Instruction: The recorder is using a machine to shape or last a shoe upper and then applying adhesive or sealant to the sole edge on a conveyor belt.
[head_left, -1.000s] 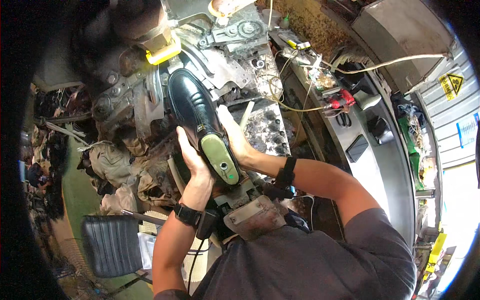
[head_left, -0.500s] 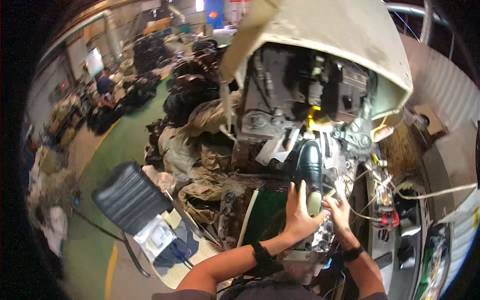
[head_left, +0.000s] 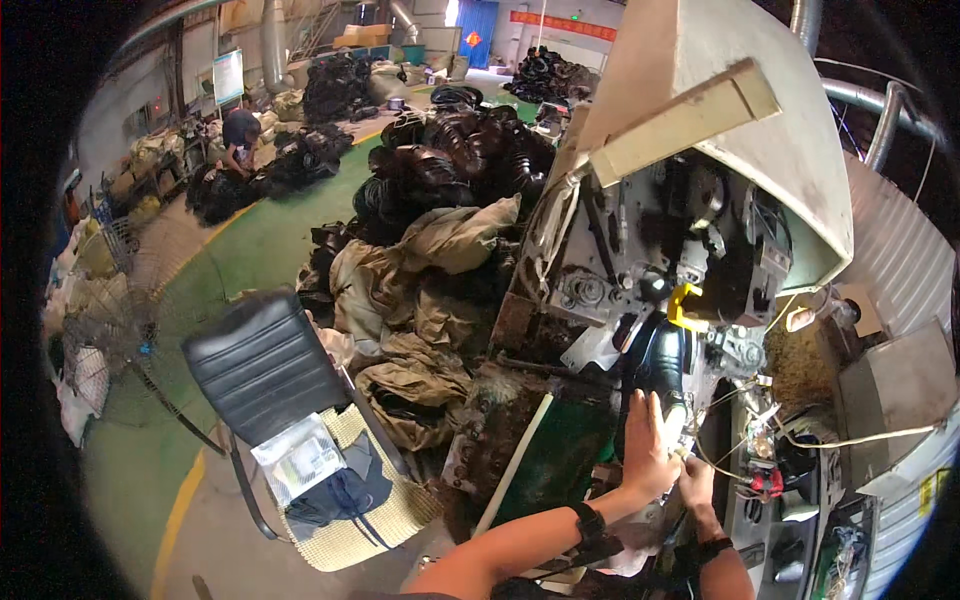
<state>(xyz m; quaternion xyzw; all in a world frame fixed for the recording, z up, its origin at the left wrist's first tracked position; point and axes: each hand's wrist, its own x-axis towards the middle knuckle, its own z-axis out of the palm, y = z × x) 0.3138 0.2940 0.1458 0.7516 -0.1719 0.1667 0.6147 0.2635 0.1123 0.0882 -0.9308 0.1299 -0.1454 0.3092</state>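
A glossy black shoe (head_left: pixel 662 362) lies toe-forward under the yellow part (head_left: pixel 685 307) of a machine, its pale heel end toward me. My left hand (head_left: pixel 648 450) is at the shoe's rear left, long fingers pressed along its side and thumb near the heel. Just behind the heel, my right hand (head_left: pixel 697 485) is closed, with its fingers curled. What lies between the right fingers is too small to make out. Dark bands circle both wrists.
A pale hood (head_left: pixel 735 50) covers the machine. Cables (head_left: pixel 850 440) and a red fitting (head_left: pixel 767 484) are at right. A black chair (head_left: pixel 262 365) stands at left beside a fan (head_left: pixel 140 340). Piled sacks (head_left: pixel 410 385) and dark goods lie beyond; another person (head_left: pixel 240 135) bends far left.
The view has shifted, so the machine and hands appear farther right. The shoe's toe now sits closer to the yellow part. My right fingers have curled in, lower behind the heel.
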